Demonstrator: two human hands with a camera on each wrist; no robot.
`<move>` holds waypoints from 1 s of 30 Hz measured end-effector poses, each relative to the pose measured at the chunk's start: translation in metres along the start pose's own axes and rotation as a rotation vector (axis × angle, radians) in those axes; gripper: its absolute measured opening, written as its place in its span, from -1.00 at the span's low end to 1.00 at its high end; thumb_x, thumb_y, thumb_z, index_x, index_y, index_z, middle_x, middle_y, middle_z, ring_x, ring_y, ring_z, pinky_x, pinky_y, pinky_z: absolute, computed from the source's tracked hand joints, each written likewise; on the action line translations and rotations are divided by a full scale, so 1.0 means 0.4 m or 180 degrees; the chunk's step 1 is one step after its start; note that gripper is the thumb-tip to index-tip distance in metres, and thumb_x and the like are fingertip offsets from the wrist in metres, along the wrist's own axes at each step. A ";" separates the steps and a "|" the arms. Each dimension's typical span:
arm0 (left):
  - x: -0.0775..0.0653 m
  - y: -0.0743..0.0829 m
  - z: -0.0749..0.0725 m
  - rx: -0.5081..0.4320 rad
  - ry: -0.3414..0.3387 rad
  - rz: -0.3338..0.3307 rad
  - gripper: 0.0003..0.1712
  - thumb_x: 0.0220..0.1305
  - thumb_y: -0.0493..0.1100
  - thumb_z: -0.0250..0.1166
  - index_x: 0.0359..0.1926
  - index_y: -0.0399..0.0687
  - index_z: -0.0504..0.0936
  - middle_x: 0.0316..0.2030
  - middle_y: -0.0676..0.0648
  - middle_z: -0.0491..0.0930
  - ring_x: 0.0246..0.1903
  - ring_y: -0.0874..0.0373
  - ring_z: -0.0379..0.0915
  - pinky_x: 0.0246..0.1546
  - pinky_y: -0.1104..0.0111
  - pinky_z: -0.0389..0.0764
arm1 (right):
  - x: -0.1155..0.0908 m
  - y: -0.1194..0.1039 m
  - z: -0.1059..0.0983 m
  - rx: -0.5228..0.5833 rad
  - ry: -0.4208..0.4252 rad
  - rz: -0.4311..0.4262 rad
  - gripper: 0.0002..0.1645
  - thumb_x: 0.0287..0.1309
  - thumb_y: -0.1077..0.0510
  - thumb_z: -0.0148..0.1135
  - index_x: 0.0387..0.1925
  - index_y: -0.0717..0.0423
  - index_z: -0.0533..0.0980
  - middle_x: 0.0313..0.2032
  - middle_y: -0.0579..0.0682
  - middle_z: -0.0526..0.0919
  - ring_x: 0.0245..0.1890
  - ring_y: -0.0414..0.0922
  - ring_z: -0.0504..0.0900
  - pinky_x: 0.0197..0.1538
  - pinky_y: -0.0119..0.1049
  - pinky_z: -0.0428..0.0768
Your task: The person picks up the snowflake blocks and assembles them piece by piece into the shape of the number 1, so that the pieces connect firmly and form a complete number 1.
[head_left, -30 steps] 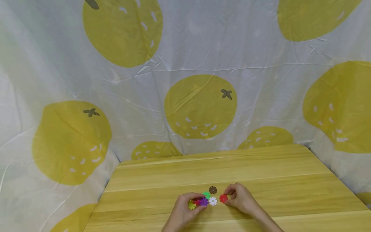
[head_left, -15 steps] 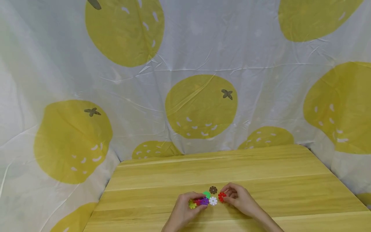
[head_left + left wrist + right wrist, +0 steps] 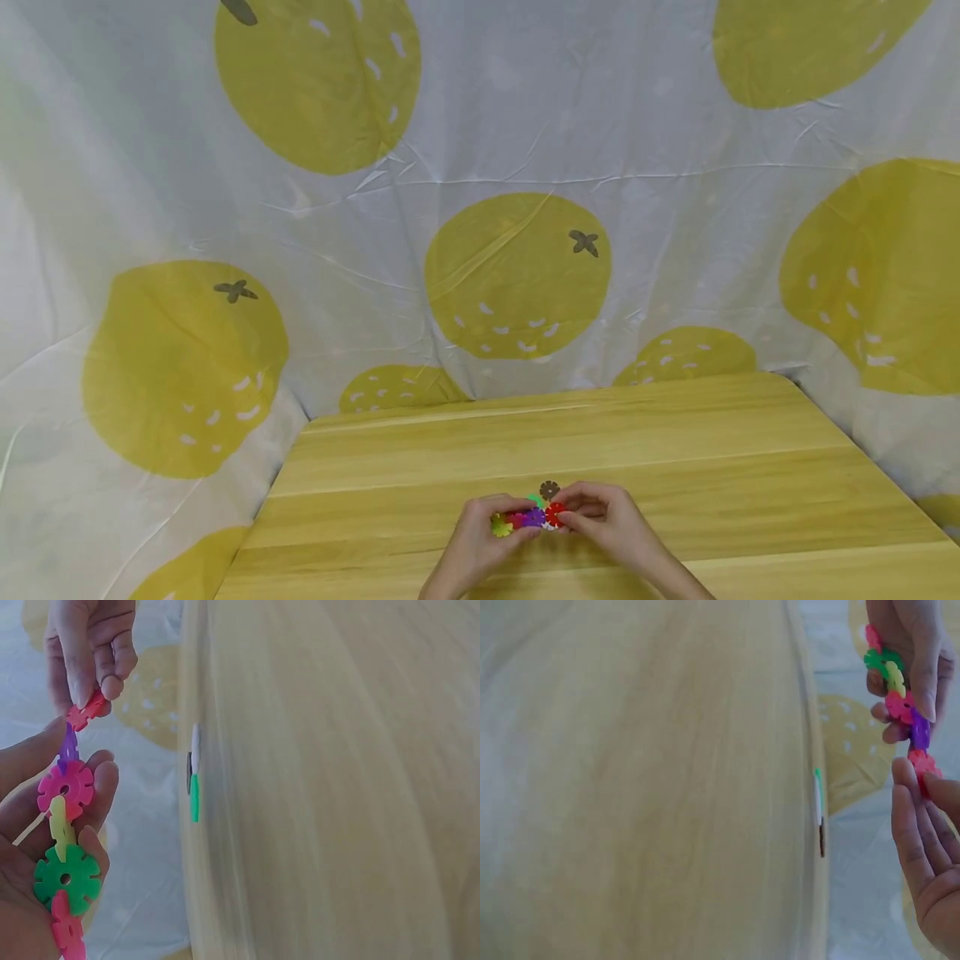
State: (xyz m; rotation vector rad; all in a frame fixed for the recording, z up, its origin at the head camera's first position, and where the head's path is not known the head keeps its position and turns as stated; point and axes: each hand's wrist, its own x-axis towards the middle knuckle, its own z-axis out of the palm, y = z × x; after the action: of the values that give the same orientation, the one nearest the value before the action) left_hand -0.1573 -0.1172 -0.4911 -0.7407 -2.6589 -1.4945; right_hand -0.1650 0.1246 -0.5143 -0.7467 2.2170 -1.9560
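My left hand holds a chain of notched plastic interlocking discs. In the left wrist view the chain runs from a purple disc through a pink disc, a yellow disc and a green disc to another pink disc by the palm. Left thumb and fingers pinch near the purple end. Between thumb and fingers, my right hand pinches a red disc. Its edge meets the purple disc; whether their slots are engaged I cannot tell.
Loose on the wooden table lie a brown disc, a green disc and a white disc, partly hidden by the hands in the head view. A lemon-patterned cloth hangs behind the table.
My right hand has moved left with the red disc, bringing it from apart to the purple end of the chain. The left hand has stayed almost still.
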 end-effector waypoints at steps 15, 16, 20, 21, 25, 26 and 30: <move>-0.007 0.011 -0.001 -0.0089 -0.0057 0.0111 -0.72 0.23 -0.13 0.52 -0.05 -0.09 0.81 -0.15 0.01 0.82 -0.09 0.28 0.70 -0.03 0.48 0.66 | -0.011 -0.025 0.017 0.0054 0.0017 -0.0099 -0.71 0.34 0.26 0.33 -0.01 0.39 0.68 -0.12 0.31 0.79 -0.28 -0.04 0.84 -0.15 -0.23 0.80; -0.007 0.012 0.000 -0.0091 -0.0050 0.0147 -0.72 0.23 -0.12 0.52 -0.05 -0.09 0.82 -0.16 0.00 0.82 -0.10 0.27 0.70 -0.04 0.48 0.67 | -0.012 -0.025 0.018 0.0046 0.0017 -0.0127 -0.71 0.34 0.25 0.33 -0.01 0.40 0.68 -0.12 0.30 0.79 -0.28 -0.02 0.84 -0.15 -0.24 0.80; -0.008 0.011 0.003 -0.0113 -0.0035 0.0280 -0.72 0.23 -0.12 0.51 -0.06 -0.12 0.82 -0.19 -0.01 0.83 -0.12 0.27 0.71 -0.07 0.48 0.69 | -0.015 -0.021 0.019 0.0074 -0.0016 -0.0276 -0.71 0.34 0.26 0.32 -0.02 0.41 0.68 -0.15 0.29 0.80 -0.30 0.10 0.83 -0.16 -0.21 0.79; -0.009 0.011 0.003 -0.0133 -0.0035 0.0295 -0.71 0.22 -0.13 0.52 -0.06 -0.14 0.82 -0.19 -0.02 0.82 -0.13 0.27 0.71 -0.07 0.47 0.70 | -0.015 -0.020 0.020 0.0068 -0.0025 -0.0317 -0.71 0.34 0.27 0.32 -0.02 0.42 0.68 -0.16 0.28 0.81 -0.30 0.12 0.83 -0.16 -0.20 0.80; -0.012 0.012 0.000 -0.0257 -0.0066 0.0295 -0.71 0.22 -0.14 0.51 -0.06 -0.17 0.81 -0.21 -0.03 0.82 -0.14 0.27 0.71 -0.08 0.44 0.72 | -0.017 -0.020 0.022 -0.0073 0.0021 -0.0397 -0.73 0.34 0.22 0.33 -0.04 0.34 0.71 -0.21 0.19 0.83 -0.32 0.06 0.83 -0.17 -0.24 0.80; -0.012 0.012 -0.001 -0.0291 -0.0079 0.0282 -0.71 0.23 -0.13 0.51 -0.06 -0.16 0.81 -0.21 -0.03 0.82 -0.14 0.27 0.71 -0.07 0.42 0.73 | -0.017 -0.021 0.022 -0.0136 0.0057 -0.0406 -0.73 0.34 0.20 0.34 -0.04 0.31 0.73 -0.22 0.16 0.84 -0.33 0.04 0.83 -0.18 -0.26 0.80; -0.012 0.015 -0.004 -0.0379 -0.0119 0.0218 -0.70 0.24 -0.11 0.51 -0.04 -0.15 0.81 -0.19 -0.02 0.82 -0.12 0.26 0.71 -0.05 0.36 0.75 | -0.020 -0.028 0.024 -0.0256 0.0154 -0.0402 -0.73 0.33 0.14 0.36 -0.06 0.24 0.75 -0.23 0.09 0.85 -0.32 -0.03 0.84 -0.17 -0.29 0.80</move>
State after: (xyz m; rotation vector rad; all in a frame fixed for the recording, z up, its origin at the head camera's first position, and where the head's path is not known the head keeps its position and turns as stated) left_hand -0.1511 -0.1177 -0.4865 -0.8657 -2.5601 -1.6491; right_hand -0.1510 0.1186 -0.5072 -0.8795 2.3429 -1.9703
